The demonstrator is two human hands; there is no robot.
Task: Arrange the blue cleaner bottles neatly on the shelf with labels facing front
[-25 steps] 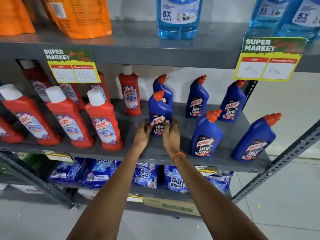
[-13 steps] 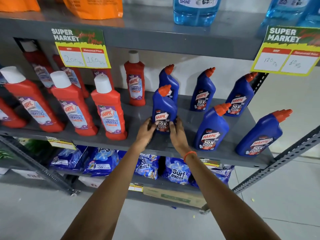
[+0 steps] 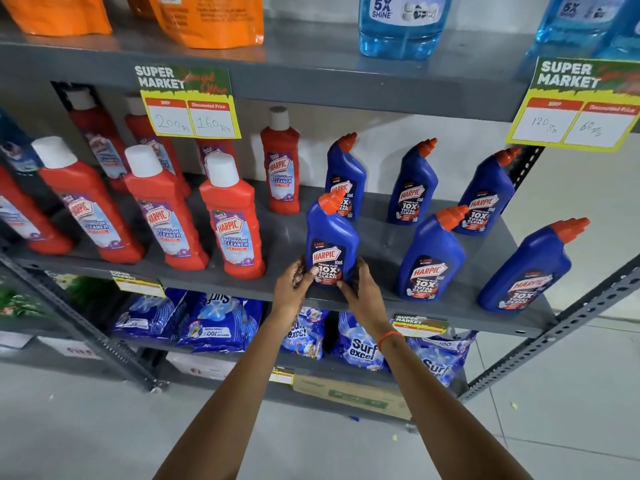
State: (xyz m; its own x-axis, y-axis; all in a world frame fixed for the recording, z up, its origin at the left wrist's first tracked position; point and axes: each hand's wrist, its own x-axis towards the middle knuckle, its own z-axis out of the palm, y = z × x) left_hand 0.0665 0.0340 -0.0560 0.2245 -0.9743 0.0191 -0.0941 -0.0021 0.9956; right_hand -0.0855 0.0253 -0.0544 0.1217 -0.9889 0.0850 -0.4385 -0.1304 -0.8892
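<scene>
Several blue cleaner bottles with orange caps stand on the grey middle shelf (image 3: 381, 310). The front left blue bottle (image 3: 331, 237) stands upright near the shelf's front edge with its label facing me. My left hand (image 3: 294, 289) grips its lower left side and my right hand (image 3: 360, 292) grips its lower right side. Two more front bottles stand to the right, one (image 3: 429, 258) close by and one (image 3: 526, 268) near the shelf's right end. Three blue bottles (image 3: 346, 178) (image 3: 414, 185) (image 3: 486, 194) form a back row, labels forward.
Red cleaner bottles (image 3: 232, 216) with white caps fill the shelf's left half. Price tags (image 3: 188, 102) (image 3: 575, 105) hang from the upper shelf, which bears orange pouches and light blue bottles (image 3: 401, 26). Blue detergent bags (image 3: 214, 323) lie on the lower shelf. A slanted metal brace (image 3: 554, 341) runs at the right.
Both hands have drawn the front left blue bottle toward the shelf's front edge, closing around its base. The camera view has shifted slightly.
</scene>
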